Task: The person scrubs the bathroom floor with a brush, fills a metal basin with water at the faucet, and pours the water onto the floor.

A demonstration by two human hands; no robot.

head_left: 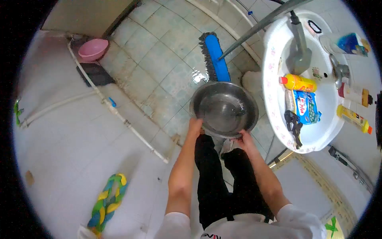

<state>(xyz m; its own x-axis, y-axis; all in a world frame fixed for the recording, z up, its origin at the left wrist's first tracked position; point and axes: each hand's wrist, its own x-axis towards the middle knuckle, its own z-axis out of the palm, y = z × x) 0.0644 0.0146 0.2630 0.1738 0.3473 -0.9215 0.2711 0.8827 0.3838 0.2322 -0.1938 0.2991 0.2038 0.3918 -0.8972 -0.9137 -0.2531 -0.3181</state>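
Observation:
A round metal basin (205, 105) is held in front of my legs, over the tiled floor. My left hand (195, 126) is closed on its near left rim. On the near right rim, my right hand (245, 141) is closed too. Some fingers of both hands are hidden under the basin's edge. The inside looks wet and shiny; how much water is in it I cannot tell. Just beyond the basin lies a blue flat mop head (217, 55) with dark fringe, its grey pole slanting up to the right.
On the right, a white sink (271, 111) holds a yellow bottle (301, 83), a blue packet (306, 106) and a dark brush-like item (293, 126). More bottles stand behind it. A pink basin (93, 49) sits far left. White pipes (119, 118) run along the left wall.

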